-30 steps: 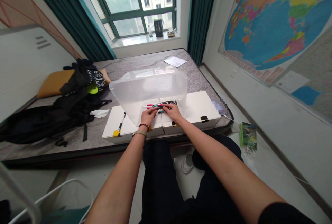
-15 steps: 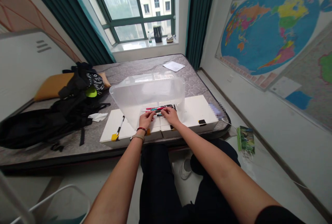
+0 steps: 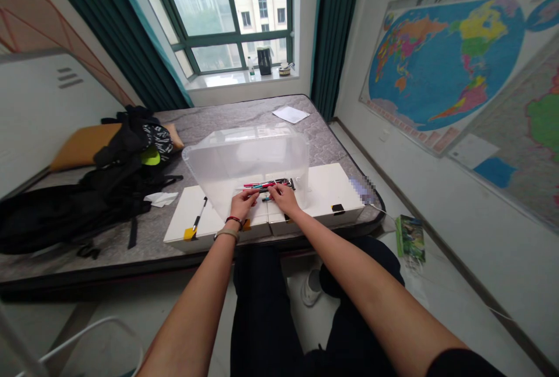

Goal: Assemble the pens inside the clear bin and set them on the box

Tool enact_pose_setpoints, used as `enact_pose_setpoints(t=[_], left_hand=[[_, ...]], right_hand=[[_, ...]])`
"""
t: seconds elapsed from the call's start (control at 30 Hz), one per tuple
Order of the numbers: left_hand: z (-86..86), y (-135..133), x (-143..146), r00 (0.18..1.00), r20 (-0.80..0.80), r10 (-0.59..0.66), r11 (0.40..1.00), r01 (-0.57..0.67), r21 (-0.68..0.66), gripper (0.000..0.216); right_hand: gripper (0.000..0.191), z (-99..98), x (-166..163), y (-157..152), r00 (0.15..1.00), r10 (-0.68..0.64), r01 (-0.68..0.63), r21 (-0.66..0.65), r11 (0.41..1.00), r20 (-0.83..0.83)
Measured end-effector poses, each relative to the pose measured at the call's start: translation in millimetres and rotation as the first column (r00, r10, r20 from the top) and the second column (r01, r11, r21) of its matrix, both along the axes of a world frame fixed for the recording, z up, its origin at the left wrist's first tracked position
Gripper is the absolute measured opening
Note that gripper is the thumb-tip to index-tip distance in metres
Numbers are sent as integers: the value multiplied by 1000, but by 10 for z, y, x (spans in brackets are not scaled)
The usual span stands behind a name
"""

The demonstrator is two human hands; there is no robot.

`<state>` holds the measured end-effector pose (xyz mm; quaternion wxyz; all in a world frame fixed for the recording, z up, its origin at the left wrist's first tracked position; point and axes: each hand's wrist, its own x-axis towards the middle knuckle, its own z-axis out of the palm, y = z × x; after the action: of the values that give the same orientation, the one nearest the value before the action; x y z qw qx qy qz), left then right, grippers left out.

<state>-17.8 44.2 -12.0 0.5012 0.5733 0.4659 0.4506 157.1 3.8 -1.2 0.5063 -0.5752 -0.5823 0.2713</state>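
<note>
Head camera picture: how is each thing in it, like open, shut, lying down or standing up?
Pens: lying in a loose bunch
Left hand: fingers bent at the pens, grip unclear
Right hand: fingers bent at the pens, grip unclear
Clear bin: on its side, opening facing both hands
White boxes: shut, side by side
Black-and-white pen: lying down
Bottle: standing upright
Paper sheet: lying flat
Curtains: drawn open

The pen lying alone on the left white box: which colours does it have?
The pen is black and white, best seen in the head view.
</note>
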Motion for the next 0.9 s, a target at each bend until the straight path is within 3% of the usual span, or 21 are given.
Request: enact_pose_setpoints(t=[0.2, 0.37, 0.9], left_hand=[[7, -15, 1, 998, 48, 50, 999, -49, -21, 45], [22, -24, 4, 999, 27, 19, 1000, -18, -6, 43], [12, -24, 4, 999, 25, 26, 999, -27, 17, 43]], right_hand=[[27, -11, -10, 0, 999, -6, 8, 39, 999, -49], [19, -101, 10, 57, 997, -33, 33, 8, 999, -67], [29, -139, 3, 69, 999, -12, 12, 20, 1000, -41]])
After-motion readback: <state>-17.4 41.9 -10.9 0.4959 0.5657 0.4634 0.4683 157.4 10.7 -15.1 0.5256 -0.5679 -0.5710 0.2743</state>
